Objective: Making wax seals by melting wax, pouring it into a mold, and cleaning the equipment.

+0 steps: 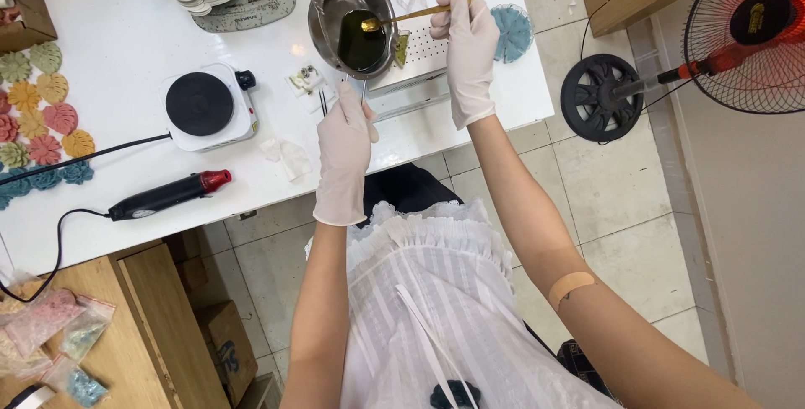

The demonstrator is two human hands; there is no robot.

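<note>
White ruffled blouse (436, 292) nearest, gloved left hand (344, 153) closed on handle of small steel pot of dark green liquid (352, 19), gloved right hand (465, 44) pinching gold spoon (402, 18) over it, white tabletop (126, 32), round black hotplate (201, 106), beige tiled floor (612, 199), red pedestal fan (738, 32)

A hotplate (199, 105) sits left of the pot (352, 19) on the table (126, 32).

Two white-gloved hands are seen: the left (344, 153) and the right (468, 49). One steel pouring pot of dark green liquid (352, 19), one gold spoon (402, 17), one small white hotplate (205, 107) at nine o'clock, one black heat gun (168, 195) and one red standing fan (746, 32) at three o'clock are counted.
</note>
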